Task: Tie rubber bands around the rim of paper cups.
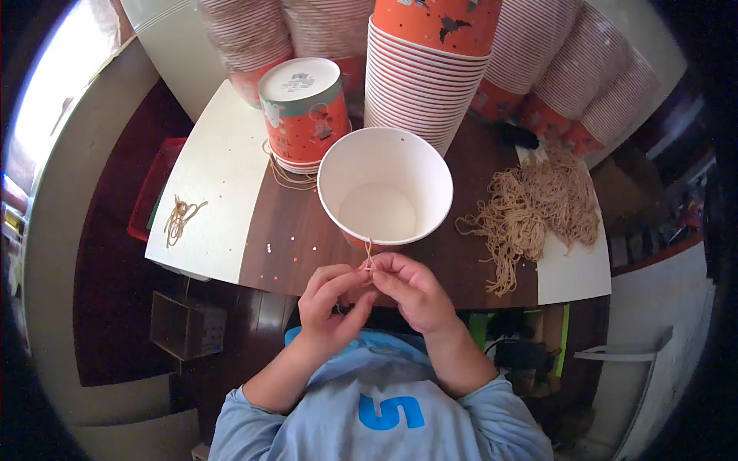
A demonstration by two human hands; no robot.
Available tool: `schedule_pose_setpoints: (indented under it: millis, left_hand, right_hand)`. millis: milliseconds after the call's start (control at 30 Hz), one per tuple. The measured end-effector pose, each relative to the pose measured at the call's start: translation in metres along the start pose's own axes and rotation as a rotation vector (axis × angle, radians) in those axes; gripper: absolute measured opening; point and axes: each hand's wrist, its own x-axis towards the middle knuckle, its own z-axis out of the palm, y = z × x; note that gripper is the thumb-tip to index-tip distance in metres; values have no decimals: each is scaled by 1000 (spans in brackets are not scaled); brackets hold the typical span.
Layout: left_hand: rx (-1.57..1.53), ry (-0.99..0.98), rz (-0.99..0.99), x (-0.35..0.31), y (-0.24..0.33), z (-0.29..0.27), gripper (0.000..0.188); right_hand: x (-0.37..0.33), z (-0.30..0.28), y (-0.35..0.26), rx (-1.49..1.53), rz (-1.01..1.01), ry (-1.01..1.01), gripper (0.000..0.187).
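Note:
An orange paper bucket with a white inside stands upright at the table's near edge, its mouth tipped toward me. A thin tan cord comes over its near rim. There, my left hand pinches the cord between thumb and fingers. My right hand meets it, fingertips also closed on the cord. The pinched ends are mostly hidden by the fingers. Behind the bucket on the left, an upside-down orange bucket with a white base rests on other rims, with loops of cord beside it.
A tall stack of nested buckets rises behind, with wrapped stacks at the back left and more stacks at the back right. A tangled heap of cords lies right; a small bunch lies left. A cardboard box sits below.

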Motion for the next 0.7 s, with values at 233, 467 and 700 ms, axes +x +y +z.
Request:
schedule_pose_setpoints:
  millis: [233,467,700]
  left_hand:
    - [-10,-36,-1,7,-9,-4,17]
    - [-71,-21,-141,4,-9,-10,12]
    - [-129,20,-195,9,-10,-11,13]
  right_hand:
    - [5,-7,14,421,29,-56,16]
    - [7,-3,25,194,-89,165,14]
    - [4,-3,19,-78,-212,342,14]
